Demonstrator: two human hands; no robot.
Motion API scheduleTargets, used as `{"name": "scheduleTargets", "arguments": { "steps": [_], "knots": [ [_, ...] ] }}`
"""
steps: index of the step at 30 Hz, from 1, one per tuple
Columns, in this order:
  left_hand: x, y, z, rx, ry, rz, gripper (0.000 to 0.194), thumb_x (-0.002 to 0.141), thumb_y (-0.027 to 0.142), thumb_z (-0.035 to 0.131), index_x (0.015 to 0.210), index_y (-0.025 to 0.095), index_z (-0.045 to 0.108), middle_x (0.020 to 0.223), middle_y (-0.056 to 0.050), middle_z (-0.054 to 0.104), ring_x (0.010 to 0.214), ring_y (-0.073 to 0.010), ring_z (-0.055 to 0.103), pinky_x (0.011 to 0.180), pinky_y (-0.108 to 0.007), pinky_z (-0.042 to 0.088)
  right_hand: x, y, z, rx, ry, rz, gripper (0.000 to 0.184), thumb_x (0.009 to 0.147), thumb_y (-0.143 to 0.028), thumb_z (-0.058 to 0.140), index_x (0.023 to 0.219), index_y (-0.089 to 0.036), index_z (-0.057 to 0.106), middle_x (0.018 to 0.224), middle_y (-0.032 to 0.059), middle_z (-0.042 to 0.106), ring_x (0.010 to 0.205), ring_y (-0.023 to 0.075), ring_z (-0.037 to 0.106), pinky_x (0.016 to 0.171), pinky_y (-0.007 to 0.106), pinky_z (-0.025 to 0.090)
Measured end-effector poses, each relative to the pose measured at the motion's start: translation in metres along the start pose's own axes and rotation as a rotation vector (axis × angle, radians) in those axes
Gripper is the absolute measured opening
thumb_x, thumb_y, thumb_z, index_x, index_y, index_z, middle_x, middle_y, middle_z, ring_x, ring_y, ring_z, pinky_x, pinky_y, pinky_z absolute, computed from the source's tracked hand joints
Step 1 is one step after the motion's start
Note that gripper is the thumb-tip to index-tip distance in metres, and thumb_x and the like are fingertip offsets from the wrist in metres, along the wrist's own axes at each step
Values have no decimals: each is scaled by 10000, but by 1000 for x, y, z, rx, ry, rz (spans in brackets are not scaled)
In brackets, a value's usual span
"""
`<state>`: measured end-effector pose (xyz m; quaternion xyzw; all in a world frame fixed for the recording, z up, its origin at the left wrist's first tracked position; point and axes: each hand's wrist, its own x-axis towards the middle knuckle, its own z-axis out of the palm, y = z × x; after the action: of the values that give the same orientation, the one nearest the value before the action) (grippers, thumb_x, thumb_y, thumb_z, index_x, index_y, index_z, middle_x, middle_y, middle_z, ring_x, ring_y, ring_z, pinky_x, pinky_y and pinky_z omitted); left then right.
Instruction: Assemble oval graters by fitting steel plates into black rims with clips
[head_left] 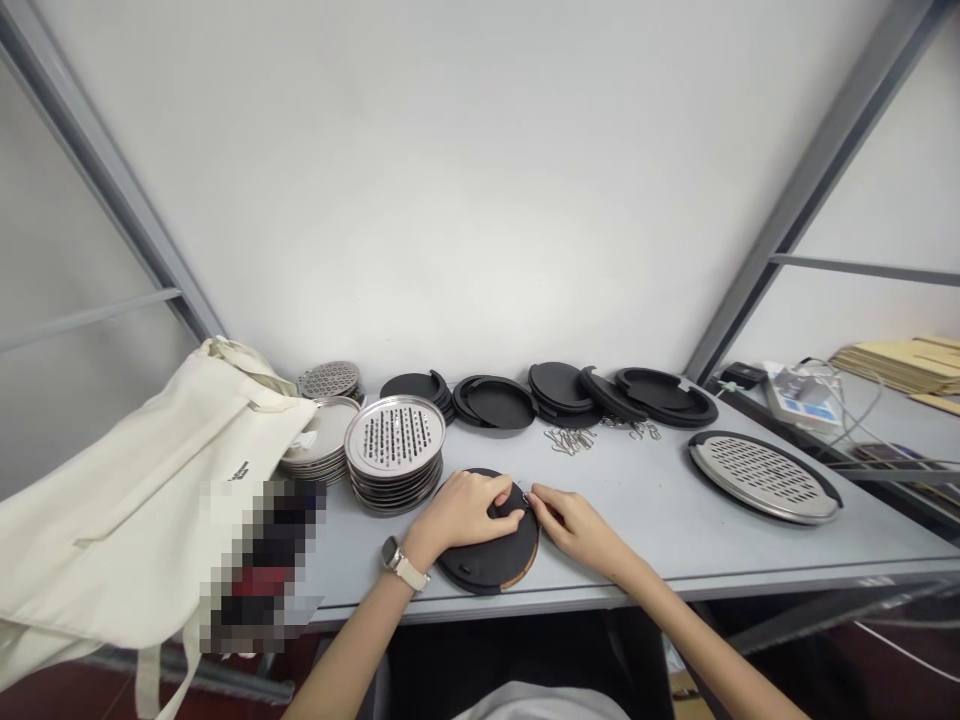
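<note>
A round black disc (486,562) lies near the table's front edge, with a brownish strip showing along its lower right rim. My left hand (466,508), a watch on its wrist, rests on top of the disc with curled fingers and holds it against the table. At the disc's right edge, my right hand (574,525) pinches a small metal wire hook (526,497) between thumb and forefinger. Just left of the disc is a stack of round metal grater plates (395,440), slotted on top. Behind the hands lies a pile of small metal hooks (568,440).
Black round trays (499,403) and black rings (666,395) line the wall. A metal grater in a black holder (765,475) lies right. More metal plates (321,432) and a cream bag (142,510) are left. Wooden boards (900,365) lie beyond the frame post.
</note>
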<state>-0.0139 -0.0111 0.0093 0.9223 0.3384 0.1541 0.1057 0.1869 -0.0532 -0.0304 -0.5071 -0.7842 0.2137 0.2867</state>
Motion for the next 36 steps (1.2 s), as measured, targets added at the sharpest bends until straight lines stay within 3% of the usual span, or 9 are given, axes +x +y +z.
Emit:
{"name": "scheduleTargets", "arguments": {
  "steps": [36],
  "knots": [
    [0, 0, 1, -13, 4, 5, 225, 828, 406, 583, 768, 206, 498, 677, 29, 602, 624, -140, 545, 571, -275, 281, -1, -1, 0, -15, 5, 1, 307, 977, -298, 317, 683, -218, 352, 586, -43, 421, 528, 127, 408, 550, 246, 301]
  ]
}}
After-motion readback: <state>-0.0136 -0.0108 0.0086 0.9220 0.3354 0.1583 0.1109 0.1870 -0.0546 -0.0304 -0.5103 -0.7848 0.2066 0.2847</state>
